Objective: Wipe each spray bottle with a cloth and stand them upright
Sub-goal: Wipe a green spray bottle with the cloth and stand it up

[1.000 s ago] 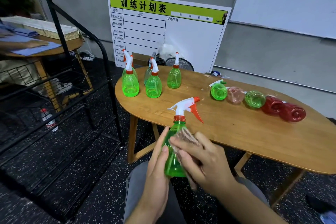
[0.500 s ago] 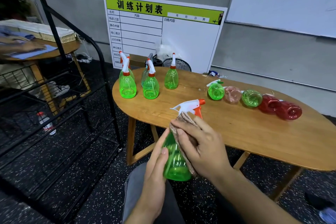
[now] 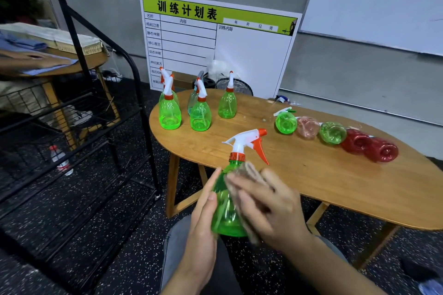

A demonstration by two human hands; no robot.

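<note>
Item in work: green spray bottle (image 3: 226, 206), white trigger head with orange nozzle and collar, held upright in front of the bench (image 3: 311, 175), above the person's lap. Half a second ago it leaned with its head toward the bench; it now stands nearly vertical, trigger pointing right.

Left hand (image 3: 203, 220): fingers straight, laid flat along the bottle's left side, supporting it. Position little changed from the earlier frames.

Right hand (image 3: 268, 206): presses a brownish cloth (image 3: 250, 172) against the bottle's right shoulder and flank, fingers curled over the cloth. It was up at the neck half a second ago, covering the collar; it now sits lower, and the collar and whole trigger show. The hand is motion-blurred.

Upright group, far left of bench: green bottles (image 3: 170, 112), (image 3: 200, 115) and (image 3: 227, 103), with a pale blue one (image 3: 193, 103) partly hidden behind. Unchanged.

Lying row, right half of bench, bases toward the camera: green (image 3: 285, 122), pink (image 3: 308, 127), green (image 3: 333, 133), red (image 3: 354, 141), red (image 3: 382, 149), each touching its neighbour. Unchanged.

Surroundings: planning board (image 3: 215, 38) leaning on the wall behind the bench; whiteboard (image 3: 374, 0) upper right; black metal rack (image 3: 79, 127) at left; water bottle (image 3: 60, 160) on the floor.
</note>
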